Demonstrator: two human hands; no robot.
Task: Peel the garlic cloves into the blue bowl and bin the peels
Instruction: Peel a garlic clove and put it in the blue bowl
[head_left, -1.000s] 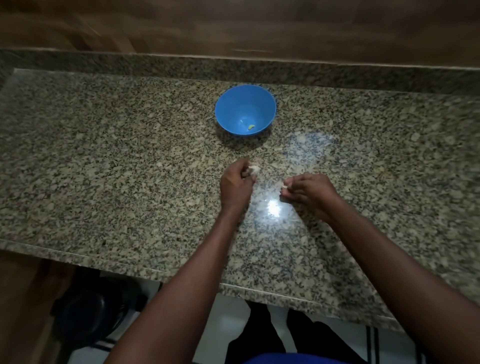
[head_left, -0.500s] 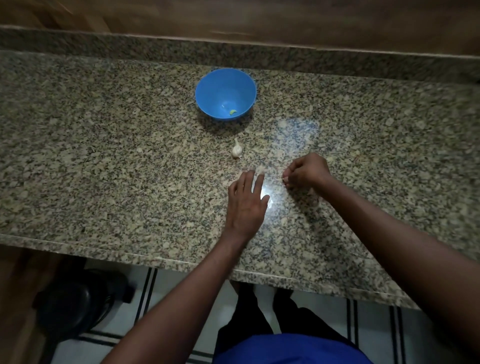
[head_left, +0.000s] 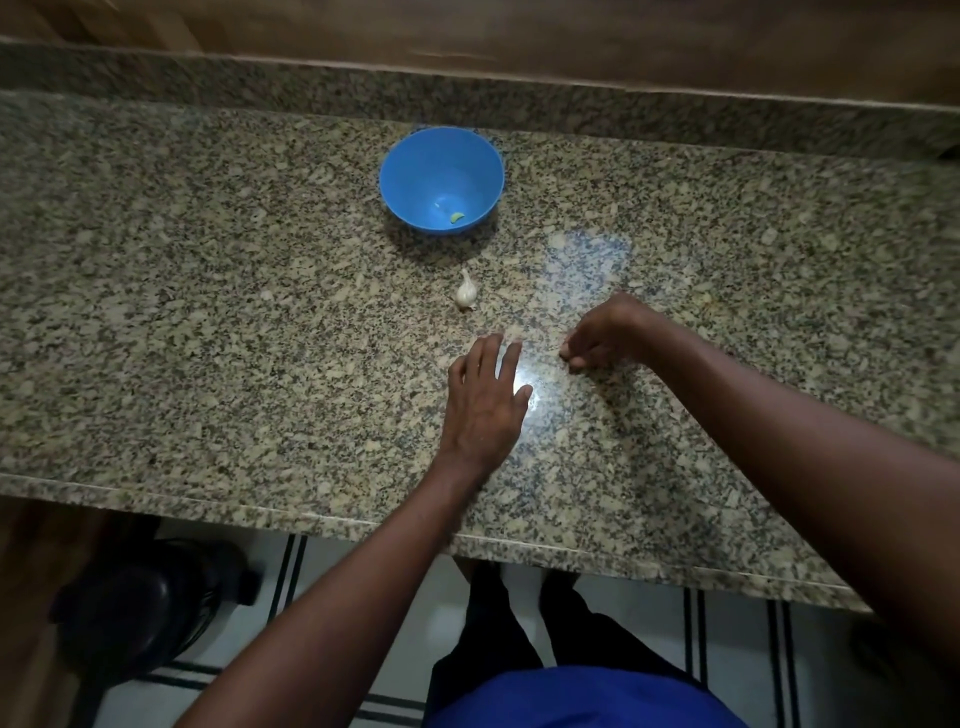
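Head view: one granite counter (head_left: 208, 322) lies under your two hands. One blue bowl (head_left: 410, 171) with one peeled clove (head_left: 457, 216) sits beyond your flat, spread left hand (head_left: 485, 402); one garlic piece (head_left: 466, 292) lies just past its fingertips. Your right hand (head_left: 610, 332) curls; whether it pinches anything, I cannot tell.

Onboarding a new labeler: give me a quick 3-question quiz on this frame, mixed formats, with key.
1. True or false: the garlic clove lies inside the blue bowl.
2. Multiple choice: the left hand is A) gripping the clove, B) flat with straight fingers over the counter, C) inside the bowl.
3. Fill in: the right hand has its fingers ____.

Key: 1 false, the clove sits on the counter between bowl and hands. 2 B. 3 curled; whether they pinch anything cannot be told.
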